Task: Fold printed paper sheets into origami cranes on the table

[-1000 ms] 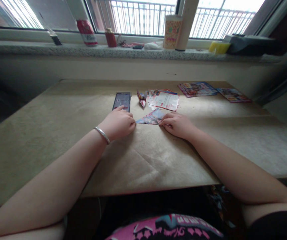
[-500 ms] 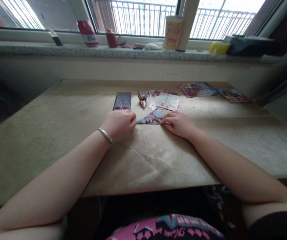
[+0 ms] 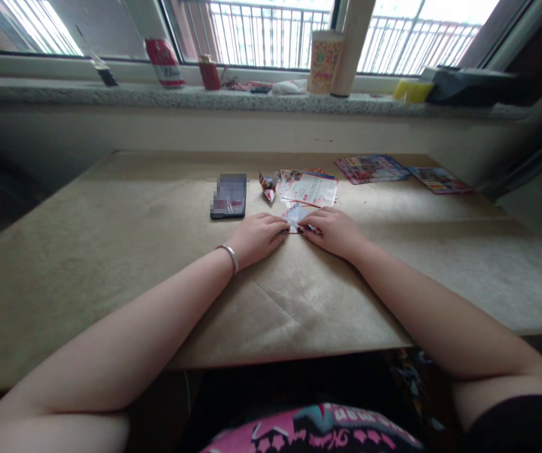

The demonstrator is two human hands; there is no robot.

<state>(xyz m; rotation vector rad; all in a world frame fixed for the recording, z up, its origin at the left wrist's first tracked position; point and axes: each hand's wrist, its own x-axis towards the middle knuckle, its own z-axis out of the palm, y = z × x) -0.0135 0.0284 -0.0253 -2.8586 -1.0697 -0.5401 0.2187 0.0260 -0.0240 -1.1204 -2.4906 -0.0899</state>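
Both the left hand [image 3: 258,239] and the right hand [image 3: 334,231] rest bent fingers [image 3: 278,225] on folded printed paper [image 3: 293,217], right of the smartphone [image 3: 229,196]; whether they pinch it, I cannot tell.

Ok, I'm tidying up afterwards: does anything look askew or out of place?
The loose papers beyond the right hand lie in an uneven, overlapping heap, and small pale bits are scattered in the shadow below the table, too dim to identify.
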